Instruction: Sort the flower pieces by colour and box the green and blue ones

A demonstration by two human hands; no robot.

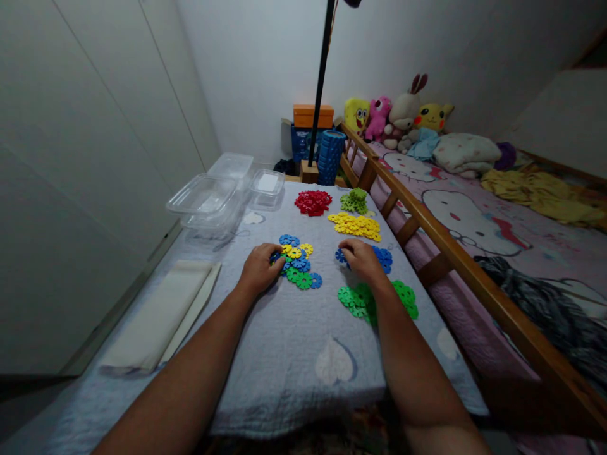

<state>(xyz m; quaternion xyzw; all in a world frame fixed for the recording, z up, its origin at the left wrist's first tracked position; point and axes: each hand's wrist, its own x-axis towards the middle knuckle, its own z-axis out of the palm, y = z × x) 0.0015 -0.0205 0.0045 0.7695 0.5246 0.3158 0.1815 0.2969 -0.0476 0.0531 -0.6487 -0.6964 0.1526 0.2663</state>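
A mixed pile of blue, yellow and green plastic snowflake discs point(294, 260) lies mid-table. My left hand point(262, 268) is at its left edge, finger and thumb curled together. Blue shows between them, but whether a disc is gripped there is unclear. My right hand point(361, 258) is closed over the blue discs point(383, 259), with a blue snowflake disc point(340, 255) at its fingertips. Nearer me, green discs point(404, 297) lie partly under my right forearm. Beyond the blue group are yellow discs point(355, 225), red discs point(313, 203) and light green discs point(354, 201).
Clear plastic containers point(203, 197) stand at the back left, with a smaller lidded one point(267, 183) beside them. A folded beige cloth point(159, 316) lies on the left. Along the right runs a wooden bed rail point(408, 196). A black pole point(321, 82) rises behind the table.
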